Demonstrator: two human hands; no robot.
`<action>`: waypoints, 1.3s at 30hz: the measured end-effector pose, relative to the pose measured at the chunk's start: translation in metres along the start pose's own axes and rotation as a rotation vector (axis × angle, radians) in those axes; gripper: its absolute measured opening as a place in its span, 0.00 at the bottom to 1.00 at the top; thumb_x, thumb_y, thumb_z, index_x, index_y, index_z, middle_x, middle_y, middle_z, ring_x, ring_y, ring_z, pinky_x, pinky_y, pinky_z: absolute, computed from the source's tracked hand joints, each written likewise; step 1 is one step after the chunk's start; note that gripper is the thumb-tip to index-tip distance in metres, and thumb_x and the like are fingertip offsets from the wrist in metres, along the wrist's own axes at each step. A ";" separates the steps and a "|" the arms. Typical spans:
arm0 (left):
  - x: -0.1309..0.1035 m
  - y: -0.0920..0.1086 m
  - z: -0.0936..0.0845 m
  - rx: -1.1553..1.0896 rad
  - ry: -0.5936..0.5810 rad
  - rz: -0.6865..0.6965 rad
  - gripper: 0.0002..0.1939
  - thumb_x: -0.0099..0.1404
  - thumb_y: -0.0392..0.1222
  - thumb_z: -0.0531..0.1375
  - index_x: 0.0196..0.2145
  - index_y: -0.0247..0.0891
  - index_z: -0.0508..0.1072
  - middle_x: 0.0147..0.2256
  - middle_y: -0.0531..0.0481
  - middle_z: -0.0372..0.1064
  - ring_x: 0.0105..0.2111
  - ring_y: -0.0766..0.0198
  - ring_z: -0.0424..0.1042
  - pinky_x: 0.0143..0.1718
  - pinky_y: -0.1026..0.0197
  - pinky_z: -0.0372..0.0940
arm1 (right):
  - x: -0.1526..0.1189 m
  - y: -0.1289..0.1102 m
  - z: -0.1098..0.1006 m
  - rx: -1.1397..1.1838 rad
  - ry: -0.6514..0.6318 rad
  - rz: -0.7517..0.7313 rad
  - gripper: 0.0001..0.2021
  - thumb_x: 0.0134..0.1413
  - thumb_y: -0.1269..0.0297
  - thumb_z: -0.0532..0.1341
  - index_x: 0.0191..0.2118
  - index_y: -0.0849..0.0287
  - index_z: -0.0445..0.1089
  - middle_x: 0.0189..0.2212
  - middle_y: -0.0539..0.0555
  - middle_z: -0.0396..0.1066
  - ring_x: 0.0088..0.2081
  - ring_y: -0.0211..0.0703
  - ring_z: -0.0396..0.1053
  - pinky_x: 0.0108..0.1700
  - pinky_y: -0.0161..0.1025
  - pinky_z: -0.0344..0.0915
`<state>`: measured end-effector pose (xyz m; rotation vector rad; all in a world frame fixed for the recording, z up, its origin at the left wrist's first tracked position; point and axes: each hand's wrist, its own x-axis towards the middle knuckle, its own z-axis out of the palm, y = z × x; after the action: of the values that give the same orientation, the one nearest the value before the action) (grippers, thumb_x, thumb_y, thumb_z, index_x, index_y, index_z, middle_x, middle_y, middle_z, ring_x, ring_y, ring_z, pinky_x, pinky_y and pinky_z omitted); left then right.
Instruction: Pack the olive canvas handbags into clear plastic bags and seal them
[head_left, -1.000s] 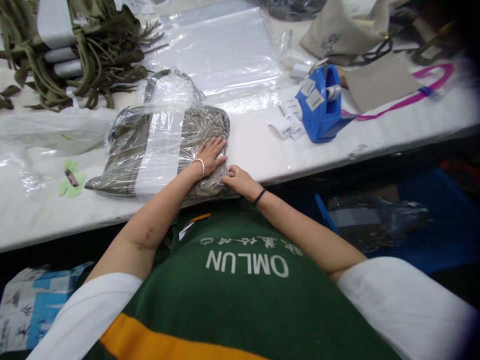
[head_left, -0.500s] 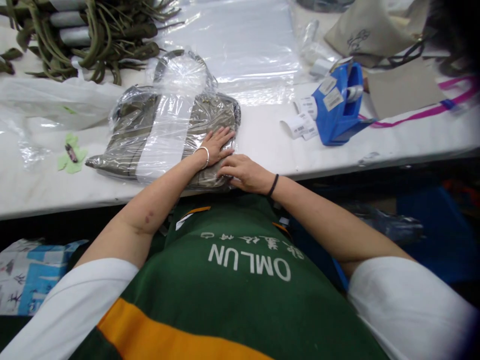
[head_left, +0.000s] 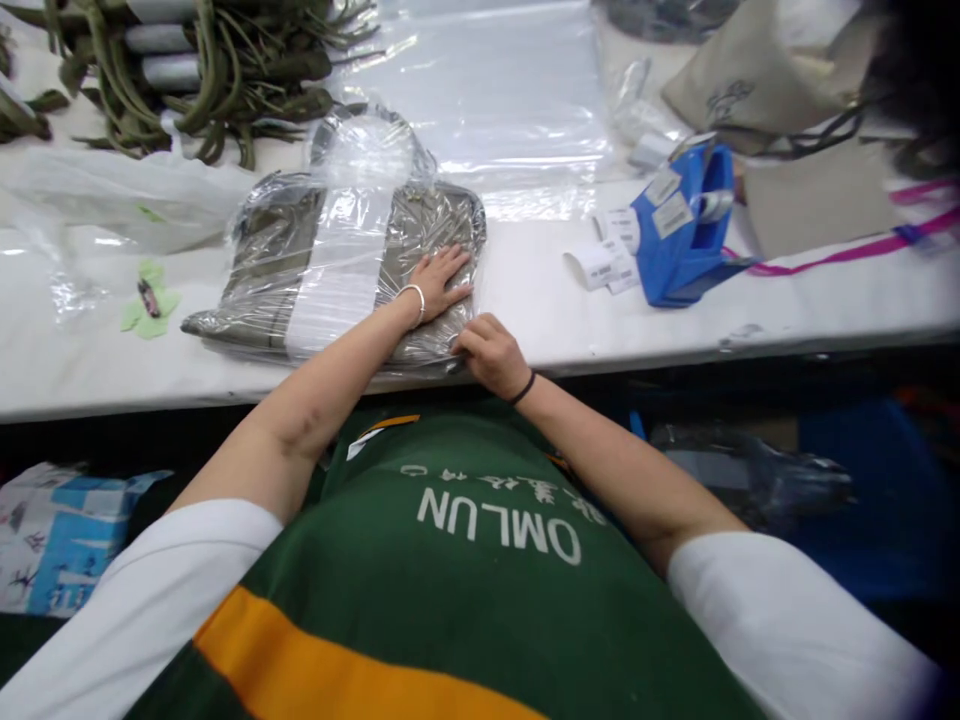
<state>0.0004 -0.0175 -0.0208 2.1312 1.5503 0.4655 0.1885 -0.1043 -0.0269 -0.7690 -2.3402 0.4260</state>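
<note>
An olive bag (head_left: 266, 265) lies flat on the table, wrapped in clear plastic with a white band (head_left: 341, 260) across its middle. My left hand (head_left: 439, 285) rests on the right part of the wrapped bag, palm down and fingers spread. At the bag's lower right corner, my right hand (head_left: 491, 350) has its fingers curled in a pinch on the edge of the plastic wrapping (head_left: 442, 350). The fingertips partly hide what they grip.
Olive straps in bundles (head_left: 210, 70) lie at the back left. Clear plastic sheets (head_left: 487, 90) are stacked behind the bag. To the right stand a blue tape dispenser (head_left: 679, 240), white labels (head_left: 600, 260) and a beige bag (head_left: 750, 80). A green paper scrap (head_left: 150, 310) lies left.
My right hand has closed its fingers at the bag's lower right corner and shifted slightly right. The left hand stays on the bag. The whole view has shifted a little.
</note>
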 end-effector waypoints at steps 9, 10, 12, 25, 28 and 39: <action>-0.129 0.038 -0.011 0.068 0.056 0.230 0.21 0.69 0.54 0.57 0.52 0.41 0.74 0.49 0.41 0.72 0.50 0.53 0.69 0.56 0.48 0.64 | -0.017 0.002 0.004 0.223 0.121 0.126 0.11 0.64 0.70 0.54 0.39 0.54 0.74 0.37 0.56 0.70 0.45 0.47 0.66 0.51 0.46 0.66; -0.138 0.038 -0.006 0.109 0.057 0.232 0.21 0.69 0.53 0.57 0.55 0.42 0.72 0.51 0.41 0.70 0.51 0.53 0.68 0.56 0.47 0.63 | -0.018 0.004 -0.001 0.283 0.090 0.122 0.11 0.64 0.70 0.54 0.43 0.54 0.74 0.40 0.56 0.71 0.47 0.47 0.66 0.53 0.47 0.66; -0.147 0.036 0.005 0.171 0.059 0.232 0.21 0.71 0.49 0.54 0.59 0.44 0.70 0.52 0.41 0.69 0.52 0.52 0.68 0.57 0.46 0.62 | -0.022 0.007 -0.010 0.379 0.016 0.101 0.14 0.64 0.70 0.55 0.49 0.53 0.73 0.45 0.56 0.72 0.50 0.46 0.67 0.56 0.47 0.66; -0.143 0.043 0.024 0.431 -0.058 0.307 0.24 0.72 0.46 0.50 0.62 0.40 0.65 0.55 0.34 0.68 0.55 0.45 0.66 0.55 0.42 0.61 | -0.046 -0.004 -0.015 0.609 0.167 0.334 0.13 0.62 0.67 0.55 0.43 0.54 0.78 0.46 0.55 0.77 0.53 0.46 0.71 0.61 0.51 0.66; -0.132 0.042 0.016 0.399 -0.069 0.331 0.23 0.72 0.46 0.49 0.60 0.40 0.67 0.51 0.35 0.71 0.52 0.46 0.69 0.51 0.43 0.64 | -0.035 -0.003 -0.023 0.763 0.345 0.710 0.13 0.61 0.58 0.58 0.45 0.56 0.75 0.46 0.56 0.76 0.48 0.45 0.74 0.51 0.47 0.74; -0.153 0.036 -0.002 0.433 0.048 0.379 0.23 0.71 0.46 0.52 0.62 0.43 0.66 0.50 0.38 0.72 0.51 0.47 0.70 0.52 0.45 0.64 | 0.019 0.002 -0.022 1.097 -0.139 1.067 0.24 0.36 0.47 0.75 0.24 0.61 0.67 0.21 0.50 0.70 0.24 0.37 0.68 0.26 0.33 0.69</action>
<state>-0.0195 -0.1722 0.0001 2.7876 1.3639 0.3220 0.1915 -0.0884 -0.0029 -1.2931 -1.1993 1.9930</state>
